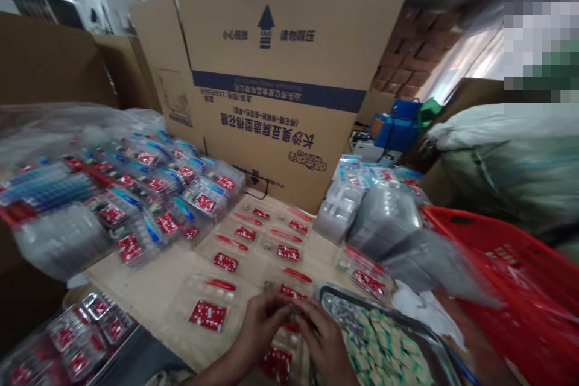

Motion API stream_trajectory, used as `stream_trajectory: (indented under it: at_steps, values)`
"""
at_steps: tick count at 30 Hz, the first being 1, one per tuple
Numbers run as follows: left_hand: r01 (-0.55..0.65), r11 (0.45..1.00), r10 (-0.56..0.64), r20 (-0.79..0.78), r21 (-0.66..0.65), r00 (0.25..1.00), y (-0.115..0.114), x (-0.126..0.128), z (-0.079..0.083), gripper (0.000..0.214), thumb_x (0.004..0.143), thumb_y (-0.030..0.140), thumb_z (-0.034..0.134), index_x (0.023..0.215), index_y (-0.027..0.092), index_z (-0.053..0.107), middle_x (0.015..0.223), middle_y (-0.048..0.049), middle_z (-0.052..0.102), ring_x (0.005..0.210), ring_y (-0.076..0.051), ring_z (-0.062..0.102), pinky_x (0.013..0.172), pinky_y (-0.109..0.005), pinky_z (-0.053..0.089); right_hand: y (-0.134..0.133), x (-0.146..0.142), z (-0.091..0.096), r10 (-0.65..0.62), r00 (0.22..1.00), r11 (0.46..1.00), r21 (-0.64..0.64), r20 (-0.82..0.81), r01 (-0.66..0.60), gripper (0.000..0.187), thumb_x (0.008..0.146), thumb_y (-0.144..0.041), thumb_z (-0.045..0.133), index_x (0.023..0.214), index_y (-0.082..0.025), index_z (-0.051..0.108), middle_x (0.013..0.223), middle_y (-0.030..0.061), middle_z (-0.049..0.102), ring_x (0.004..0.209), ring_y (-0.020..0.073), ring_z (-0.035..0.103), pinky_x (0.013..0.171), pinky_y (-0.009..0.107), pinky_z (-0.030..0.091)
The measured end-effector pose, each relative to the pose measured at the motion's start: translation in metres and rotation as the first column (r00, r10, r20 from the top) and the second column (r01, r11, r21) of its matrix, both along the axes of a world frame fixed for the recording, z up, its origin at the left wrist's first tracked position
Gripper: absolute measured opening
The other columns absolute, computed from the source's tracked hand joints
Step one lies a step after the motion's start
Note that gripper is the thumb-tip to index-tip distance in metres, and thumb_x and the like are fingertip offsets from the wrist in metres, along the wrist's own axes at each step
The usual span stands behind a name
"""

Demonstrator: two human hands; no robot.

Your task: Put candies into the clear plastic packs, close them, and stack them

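My left hand (261, 327) and my right hand (324, 342) meet low in the middle of the view, fingers pinched together around a small dark object (295, 313) that I cannot make out. They hover over a clear plastic blister tray with a red label (277, 363). Rows of similar open trays with red pens and red labels (246, 234) lie on the wooden table (154, 289) just beyond the hands. A metal tray (434, 344) filled with small greenish and white pieces sits right beside my right hand.
Stacks of packed blister packs (149, 193) fill the left. More stacks (375, 211) stand at the right. A red plastic basket (520, 289) sits far right. A big upside-down cardboard box (280, 84) closes off the back. Packs in a bin (81, 338) are at lower left.
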State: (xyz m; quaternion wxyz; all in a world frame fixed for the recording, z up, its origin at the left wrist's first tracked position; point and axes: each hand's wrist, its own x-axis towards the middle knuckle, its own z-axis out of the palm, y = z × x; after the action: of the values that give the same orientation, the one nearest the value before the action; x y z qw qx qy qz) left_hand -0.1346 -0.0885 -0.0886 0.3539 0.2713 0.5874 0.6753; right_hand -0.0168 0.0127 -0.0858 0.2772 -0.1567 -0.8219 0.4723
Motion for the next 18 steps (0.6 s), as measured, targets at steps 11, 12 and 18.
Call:
stream_trajectory:
  at_steps: [11,12,18]
  values:
    - [-0.552,0.826,0.495,-0.326,-0.110,0.805,-0.104,-0.130,-0.004,0.063,0.060,0.056,0.069,0.109,0.019,0.054,0.090,-0.0069,0.068,0.085,-0.024,0.064,0.076,-0.036,0.050,0.007,-0.213,0.007,0.146,0.981,0.987,-0.092,0.127,-0.134,0.011,0.068,-0.013,0.060,0.077,-0.016,0.067,0.071,-0.0005,0.067,0.066,0.0143,0.059,0.061,0.024,0.045]
    - [-0.609,0.782,0.532,-0.370,-0.130,0.762,-0.116,-0.140,-0.007,0.065,0.058,0.059,0.068,0.108,0.019,0.055,0.090,-0.0073,0.068,0.084,-0.025,0.064,0.076,-0.037,0.051,0.012,-0.238,0.004,0.107,0.986,0.992,-0.080,0.128,-0.097,0.011,0.068,-0.011,0.059,0.076,-0.015,0.066,0.072,0.0000,0.067,0.067,0.0143,0.059,0.063,0.024,0.046]
    - [-0.685,0.700,0.570,-0.420,-0.203,0.706,-0.160,-0.164,-0.028,0.077,0.051,0.073,0.066,0.106,0.020,0.057,0.088,-0.0080,0.071,0.086,-0.029,0.066,0.076,-0.042,0.052,0.013,-0.324,-0.013,-0.027,0.968,0.998,0.054,0.248,0.014,0.010,0.069,-0.002,0.061,0.069,-0.012,0.062,0.069,-0.0009,0.064,0.065,0.0123,0.059,0.064,0.026,0.046]
